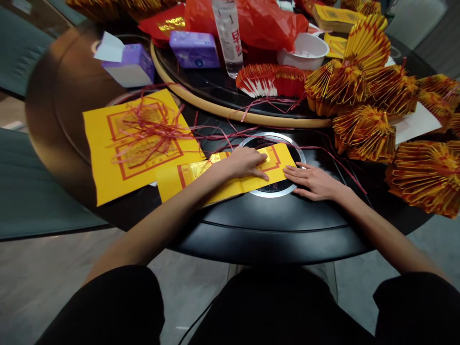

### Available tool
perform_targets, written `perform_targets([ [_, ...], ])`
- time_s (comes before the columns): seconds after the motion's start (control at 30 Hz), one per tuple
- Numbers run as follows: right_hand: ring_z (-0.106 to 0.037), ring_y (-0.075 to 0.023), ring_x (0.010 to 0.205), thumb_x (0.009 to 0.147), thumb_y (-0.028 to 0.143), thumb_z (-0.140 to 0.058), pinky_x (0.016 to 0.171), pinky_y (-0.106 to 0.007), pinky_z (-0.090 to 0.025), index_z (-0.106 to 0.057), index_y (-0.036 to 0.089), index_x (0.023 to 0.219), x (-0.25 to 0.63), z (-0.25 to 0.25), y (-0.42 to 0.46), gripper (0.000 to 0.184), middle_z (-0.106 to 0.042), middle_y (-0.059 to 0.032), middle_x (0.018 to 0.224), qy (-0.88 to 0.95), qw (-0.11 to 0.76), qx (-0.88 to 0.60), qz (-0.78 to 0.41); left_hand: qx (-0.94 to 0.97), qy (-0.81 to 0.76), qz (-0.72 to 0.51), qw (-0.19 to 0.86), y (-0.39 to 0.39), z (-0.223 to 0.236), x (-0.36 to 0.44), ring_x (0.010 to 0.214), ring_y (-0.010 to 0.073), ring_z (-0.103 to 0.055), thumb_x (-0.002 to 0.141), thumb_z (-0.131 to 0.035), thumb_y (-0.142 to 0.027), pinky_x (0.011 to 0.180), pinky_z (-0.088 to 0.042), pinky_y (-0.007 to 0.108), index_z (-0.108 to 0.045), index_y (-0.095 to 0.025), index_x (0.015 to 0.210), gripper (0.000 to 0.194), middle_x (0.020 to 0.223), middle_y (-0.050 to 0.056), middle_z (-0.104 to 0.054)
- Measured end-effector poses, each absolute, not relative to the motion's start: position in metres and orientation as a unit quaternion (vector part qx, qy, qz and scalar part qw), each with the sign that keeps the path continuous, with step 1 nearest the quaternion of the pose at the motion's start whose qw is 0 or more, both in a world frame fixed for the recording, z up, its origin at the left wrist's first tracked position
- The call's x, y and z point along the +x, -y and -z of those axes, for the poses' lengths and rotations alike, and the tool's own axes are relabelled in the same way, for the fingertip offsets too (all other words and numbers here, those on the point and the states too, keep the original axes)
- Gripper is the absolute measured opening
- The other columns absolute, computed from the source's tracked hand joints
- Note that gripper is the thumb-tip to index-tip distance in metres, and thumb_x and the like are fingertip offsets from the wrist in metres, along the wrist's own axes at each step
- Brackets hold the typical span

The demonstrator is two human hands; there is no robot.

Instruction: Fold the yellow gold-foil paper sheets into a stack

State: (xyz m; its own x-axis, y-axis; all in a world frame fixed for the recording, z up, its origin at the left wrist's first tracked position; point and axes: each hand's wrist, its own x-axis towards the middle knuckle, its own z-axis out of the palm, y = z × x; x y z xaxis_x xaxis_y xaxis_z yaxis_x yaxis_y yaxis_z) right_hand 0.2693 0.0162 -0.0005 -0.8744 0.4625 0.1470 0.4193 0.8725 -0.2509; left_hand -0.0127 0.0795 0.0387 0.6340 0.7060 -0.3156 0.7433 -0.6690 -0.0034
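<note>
My left hand presses down on a folded yellow joss paper with red frames and gold foil, thumb and index finger spread on it. My right hand lies with its fingers stretched out, the tips touching the right end of the same paper. Under my left forearm the paper strip runs on to the left, partly hidden. Beside it lies a larger stack of yellow joss paper sheets, topped by a tangle of pink-red plastic string. Strands of the string trail right across the table past my hands.
A turntable rim curves behind my hands. A clear bottle, purple tissue packs, a white bowl, and a row of red-and-white folded papers stand there. Several pleated joss paper bundles crowd the right side of the black table.
</note>
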Motion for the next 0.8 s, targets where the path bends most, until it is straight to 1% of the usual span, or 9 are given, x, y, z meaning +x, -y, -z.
perform_targets([
  [0.17,-0.056,-0.0303,0.145,0.104,0.034,-0.049,0.128,-0.063,-0.029,-0.063,0.017,0.146,0.294,0.001,0.0,0.048,-0.064,-0.0153,0.148,0.943,0.127,-0.292,-0.098,0.906,-0.395,0.14,0.062,-0.081,-0.036,-0.014,0.092,0.0296,-0.072,0.084,-0.063,-0.082,0.066,-0.033,0.028,-0.072,-0.021,0.105,0.065,0.099,0.013,-0.077],
  [0.23,-0.06,-0.0305,0.141,0.104,0.033,-0.044,0.126,-0.063,-0.032,-0.072,0.02,0.135,0.297,0.001,0.0,0.043,-0.074,-0.0112,0.136,0.927,0.179,-0.315,-0.097,0.909,-0.391,0.132,0.064,-0.082,-0.034,-0.015,0.091,0.0298,-0.072,0.083,-0.062,-0.083,0.065,-0.033,0.029,-0.072,-0.021,0.102,0.065,0.098,0.013,-0.077],
  [0.3,-0.065,-0.0302,0.135,0.106,0.031,-0.037,0.122,-0.061,-0.037,-0.078,0.023,0.122,0.297,0.0,-0.002,0.045,-0.081,-0.0082,0.122,0.89,0.27,-0.359,-0.08,0.911,-0.389,0.123,0.067,-0.083,-0.033,-0.016,0.09,0.0297,-0.072,0.083,-0.063,-0.083,0.066,-0.033,0.029,-0.071,-0.022,0.1,0.064,0.096,0.013,-0.077],
  [0.37,-0.07,-0.0302,0.126,0.108,0.032,-0.033,0.115,-0.057,-0.043,-0.08,0.024,0.11,0.293,-0.002,-0.006,0.047,-0.083,-0.0074,0.11,0.837,0.356,-0.411,-0.059,0.911,-0.388,0.119,0.068,-0.083,-0.033,-0.016,0.09,0.0288,-0.072,0.082,-0.064,-0.082,0.067,-0.035,0.029,-0.07,-0.022,0.097,0.062,0.096,0.011,-0.077],
  [0.43,-0.073,-0.03,0.112,0.108,0.039,-0.037,0.105,-0.052,-0.048,-0.079,0.024,0.1,0.283,-0.003,-0.01,0.045,-0.081,-0.008,0.1,0.806,0.382,-0.449,-0.05,0.91,-0.391,0.119,0.068,-0.083,-0.033,-0.016,0.09,0.0288,-0.072,0.082,-0.066,-0.081,0.069,-0.036,0.029,-0.069,-0.022,0.097,0.061,0.094,0.011,-0.077],
  [0.5,-0.07,-0.0288,0.097,0.107,0.047,-0.043,0.092,-0.047,-0.05,-0.076,0.024,0.091,0.268,-0.002,-0.015,0.044,-0.078,-0.0088,0.09,0.816,0.339,-0.465,-0.05,0.907,-0.4,0.115,0.064,-0.082,-0.035,-0.015,0.09,0.0305,-0.073,0.081,-0.068,-0.081,0.071,-0.037,0.029,-0.066,-0.022,0.105,0.064,0.092,0.012,-0.076],
  [0.57,-0.064,-0.0275,0.09,0.107,0.053,-0.044,0.083,-0.042,-0.048,-0.073,0.021,0.085,0.253,0.0,-0.02,0.048,-0.074,-0.0104,0.086,0.845,0.257,-0.467,-0.043,0.903,-0.411,0.11,0.055,-0.08,-0.036,-0.013,0.09,0.0328,-0.073,0.08,-0.07,-0.08,0.072,-0.038,0.03,-0.061,-0.02,0.115,0.07,0.09,0.013,-0.076],
  [0.67,-0.06,-0.0281,0.093,0.106,0.06,-0.046,0.08,-0.039,-0.044,-0.072,0.018,0.09,0.236,0.001,-0.025,0.052,-0.073,-0.014,0.094,0.871,0.143,-0.469,-0.012,0.901,-0.415,0.117,0.045,-0.076,-0.04,-0.011,0.092,0.035,-0.074,0.081,-0.07,-0.08,0.073,-0.039,0.03,-0.053,-0.018,0.125,0.078,0.089,0.014,-0.076],
  [0.8,-0.06,-0.0279,0.096,0.101,0.06,-0.059,0.083,-0.038,-0.042,-0.075,0.015,0.095,0.228,-0.004,-0.033,0.048,-0.071,-0.0142,0.096,0.887,0.06,-0.457,-0.008,0.9,-0.416,0.125,0.038,-0.078,-0.044,-0.011,0.091,0.0369,-0.074,0.082,-0.07,-0.079,0.071,-0.04,0.031,-0.051,-0.014,0.127,0.081,0.088,0.016,-0.076],
])
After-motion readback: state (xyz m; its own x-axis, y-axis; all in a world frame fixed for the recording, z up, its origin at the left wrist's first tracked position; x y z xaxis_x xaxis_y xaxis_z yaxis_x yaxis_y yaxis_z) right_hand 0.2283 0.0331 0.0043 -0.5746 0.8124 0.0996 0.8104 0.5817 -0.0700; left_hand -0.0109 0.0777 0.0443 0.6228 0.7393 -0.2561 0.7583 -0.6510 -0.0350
